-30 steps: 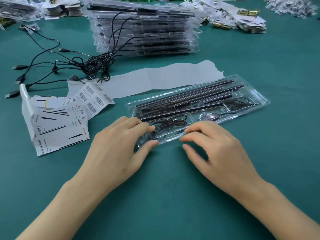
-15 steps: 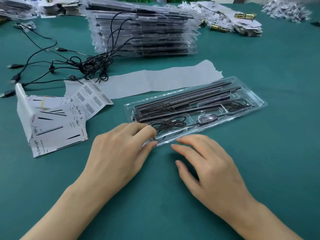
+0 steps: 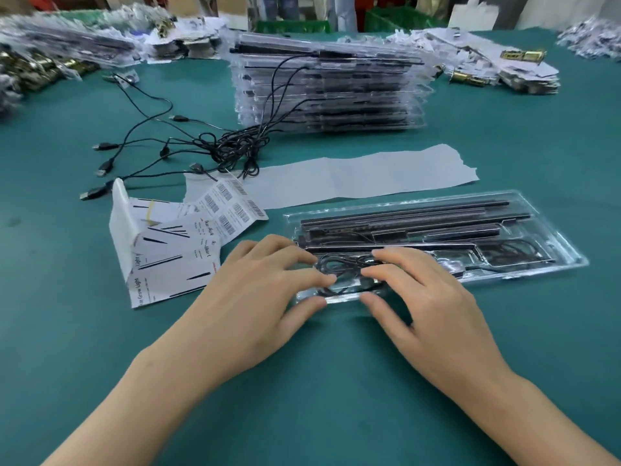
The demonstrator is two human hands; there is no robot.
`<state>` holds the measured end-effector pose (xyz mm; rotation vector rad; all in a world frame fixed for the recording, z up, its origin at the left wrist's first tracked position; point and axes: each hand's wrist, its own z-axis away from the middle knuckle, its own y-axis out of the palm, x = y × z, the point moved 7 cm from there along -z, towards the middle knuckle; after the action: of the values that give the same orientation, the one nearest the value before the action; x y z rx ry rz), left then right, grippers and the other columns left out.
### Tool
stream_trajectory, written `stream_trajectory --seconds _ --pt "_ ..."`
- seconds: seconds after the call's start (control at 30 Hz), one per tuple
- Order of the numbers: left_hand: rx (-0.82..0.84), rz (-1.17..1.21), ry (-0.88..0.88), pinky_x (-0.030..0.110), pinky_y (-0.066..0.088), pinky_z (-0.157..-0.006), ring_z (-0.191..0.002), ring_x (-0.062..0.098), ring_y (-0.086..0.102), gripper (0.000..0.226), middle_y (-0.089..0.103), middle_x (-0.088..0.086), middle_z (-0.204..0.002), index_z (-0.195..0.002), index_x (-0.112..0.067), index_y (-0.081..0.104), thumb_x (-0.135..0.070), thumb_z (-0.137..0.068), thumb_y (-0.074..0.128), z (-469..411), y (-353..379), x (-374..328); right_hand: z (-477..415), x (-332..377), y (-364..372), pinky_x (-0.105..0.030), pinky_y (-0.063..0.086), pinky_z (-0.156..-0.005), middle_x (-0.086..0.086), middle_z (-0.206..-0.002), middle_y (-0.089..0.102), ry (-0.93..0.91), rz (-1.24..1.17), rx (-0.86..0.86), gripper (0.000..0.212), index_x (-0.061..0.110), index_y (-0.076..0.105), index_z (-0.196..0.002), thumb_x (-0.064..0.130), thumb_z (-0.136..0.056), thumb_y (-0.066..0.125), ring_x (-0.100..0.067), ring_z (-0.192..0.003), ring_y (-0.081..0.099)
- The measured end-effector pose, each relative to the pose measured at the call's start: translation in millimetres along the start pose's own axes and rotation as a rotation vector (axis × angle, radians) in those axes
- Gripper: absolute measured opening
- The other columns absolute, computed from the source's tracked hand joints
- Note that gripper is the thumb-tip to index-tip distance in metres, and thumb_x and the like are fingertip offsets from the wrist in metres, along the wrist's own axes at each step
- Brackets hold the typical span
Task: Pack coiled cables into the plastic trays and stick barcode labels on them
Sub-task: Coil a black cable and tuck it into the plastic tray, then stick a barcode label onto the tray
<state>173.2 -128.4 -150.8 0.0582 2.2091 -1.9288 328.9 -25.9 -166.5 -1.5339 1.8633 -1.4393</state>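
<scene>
Green-covered worktable (image 3: 504, 348), its far edge lined with blurred heaps of paper and packaging. At centre rear stands one stack of filled trays (image 3: 331, 85), roughly eight layers deep, though blur prevents an exact count. In front of it lies one long white backing strip (image 3: 363, 178). Nearest the worker is a single clear plastic tray (image 3: 568, 253), lying flat and slanted across the table, holding about four long dark bars (image 3: 403, 218) in its far channels. The left hand (image 3: 255, 297) and right hand (image 3: 430, 304) both pinch the tray's near left end, with bent fingers on top and thumbs against the rim. To the left sits a curled bundle of label sheets (image 3: 168, 250), its upper sheet showing about six barcode labels (image 3: 232, 206), none yet on this tray. Behind it is one tangle of loose cables (image 3: 232, 149), with at least five plugs fanned out to the left. The coiled cable (image 3: 346, 264), one in number, lies in the tray's near left compartment between the two sets of fingertips. Likely hazards are the springy coil lifting out of its pocket once pressure is eased, a loop caught under the rim so the tray does not seat, and the thin plastic buckling under uneven pressing.
</scene>
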Motion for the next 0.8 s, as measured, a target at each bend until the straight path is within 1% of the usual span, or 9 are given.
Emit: stream_trajectory --seconds 0.07,0.13,0.2,0.27,0.33,0.47,0.6,0.7,0.8 --pt "0.001 0.044 0.005 0.032 0.034 -0.106 -0.131 0.008 0.045 0.040 0.058 -0.021 -0.134 -0.128 -0.049 0.066 -0.059 -0.099 0.040 -3.4 -2.1 3.1 -5.5 7.7 5.1 -0.031 0.041 -0.112 0.004 -0.133 0.064 -0.028 -0.014 0.025 0.034 0.018 0.072 -0.123 0.038 -0.100 0.057 -0.018 -0.129 0.056" --pt "-0.045 0.100 0.038 0.041 0.039 -0.107 -0.128 0.009 0.049 0.034 0.060 -0.018 -0.132 -0.121 -0.045 0.071 -0.055 -0.102 0.046 -4.5 -12.3 6.0 -10.7 16.7 9.3 -0.034 0.044 -0.108 0.004 -0.128 0.067 -0.050 -0.033 0.036 0.030 0.017 0.075 -0.117 0.035 -0.099 0.060 -0.018 -0.124 0.059" --pt "-0.217 0.146 0.050 0.047 0.045 -0.101 -0.119 0.014 0.059 0.024 0.066 -0.012 -0.123 -0.110 -0.035 0.077 -0.044 -0.100 0.057 -0.5 -35.5 19.2 -16.4 20.7 8.0 -0.033 0.045 -0.101 0.005 -0.114 0.070 -0.037 -0.041 0.007 0.022 0.016 0.077 -0.104 0.031 -0.099 0.062 -0.018 -0.112 0.063" --pt "-0.438 0.142 -0.017 0.041 0.045 -0.101 -0.112 0.014 0.061 0.018 0.068 -0.012 -0.116 -0.106 -0.029 0.077 -0.034 -0.098 0.062 9.2 -64.3 48.6 -24.8 23.7 5.8 -0.037 0.047 -0.093 0.006 -0.102 0.068 -0.009 -0.040 -0.001 0.020 0.016 0.076 -0.093 0.029 -0.101 0.062 -0.018 -0.103 0.061" --pt "-0.533 0.038 -0.114 0.037 0.038 -0.100 -0.111 0.017 0.059 0.015 0.068 -0.014 -0.115 -0.106 -0.030 0.075 -0.033 -0.098 0.063 19.1 -80.7 80.3 -38.1 32.7 7.9 -0.040 0.048 -0.089 0.007 -0.096 0.066 0.009 -0.071 0.016 0.021 0.017 0.075 -0.091 0.031 -0.099 0.061 -0.018 -0.099 0.058" --pt "-0.427 -0.131 -0.257 0.046 0.028 -0.109 -0.117 0.025 0.056 0.021 0.069 -0.012 -0.121 -0.100 -0.034 0.078 -0.046 -0.093 0.063 34.1 -66.4 120.1 -75.2 80.2 34.3 -0.042 0.047 -0.090 0.003 -0.096 0.064 -0.019 -0.113 0.133 0.021 0.021 0.076 -0.102 0.037 -0.098 0.063 -0.021 -0.101 0.054" --pt "-0.273 -0.104 -0.294 0.052 0.020 -0.118 -0.123 0.029 0.053 0.022 0.069 -0.011 -0.126 -0.086 -0.037 0.081 -0.053 -0.084 0.065 43.4 -48.4 136.5 -99.3 120.7 85.6 -0.043 0.039 -0.094 0.000 -0.112 0.064 0.010 0.051 0.317 0.047 0.022 0.071 -0.114 0.062 -0.096 0.054 -0.024 -0.117 0.048" --pt "-0.211 -0.055 -0.331 0.053 0.021 -0.117 -0.124 0.028 0.053 0.016 0.069 -0.012 -0.127 -0.083 -0.040 0.080 -0.052 -0.084 0.069 45.7 -44.4 142.3 -105.3 132.6 106.0 -0.044 0.035 -0.094 -0.004 -0.116 0.063 0.109 0.065 0.346 0.060 0.017 0.064 -0.114 0.070 -0.087 0.060 -0.026 -0.119 0.047" --pt "-0.204 -0.035 -0.347 0.053 0.024 -0.115 -0.121 0.028 0.054 0.004 0.070 -0.013 -0.123 -0.082 -0.038 0.080 -0.039 -0.084 0.084 45.4 -43.1 142.2 -107.1 135.7 109.9 -0.042 0.031 -0.087 -0.005 -0.113 0.063 0.179 0.023 0.346 0.050 0.019 0.063 -0.104 0.065 -0.085 0.067 -0.026 -0.115 0.047"
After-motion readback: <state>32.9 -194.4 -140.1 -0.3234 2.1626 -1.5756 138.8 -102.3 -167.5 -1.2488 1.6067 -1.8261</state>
